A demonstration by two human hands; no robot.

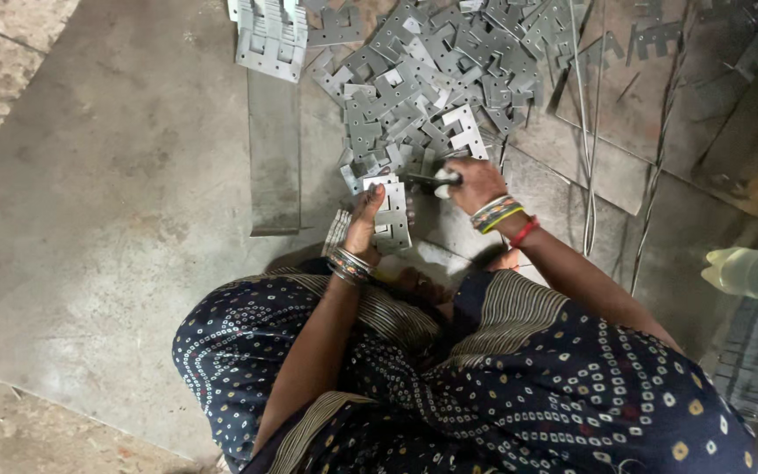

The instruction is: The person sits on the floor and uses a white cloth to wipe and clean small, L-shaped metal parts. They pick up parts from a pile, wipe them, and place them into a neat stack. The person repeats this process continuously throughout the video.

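Observation:
My left hand [365,219] presses down on a stack of flat grey metal bracket plates [392,215] lying on the floor in front of my knees. My right hand [475,183] grips a dark tool with a white-tipped handle [436,180], its tip at the top edge of that stack. Bangles circle both wrists. Just beyond my hands lies a large loose pile of the same notched metal plates [432,79].
A long flat metal strip [274,154] lies to the left of the stack, and a neat bundle of plates [269,39] sits at the top. Thin metal rods [589,132] run along the right. A clear plastic bottle [756,274] lies at the right edge.

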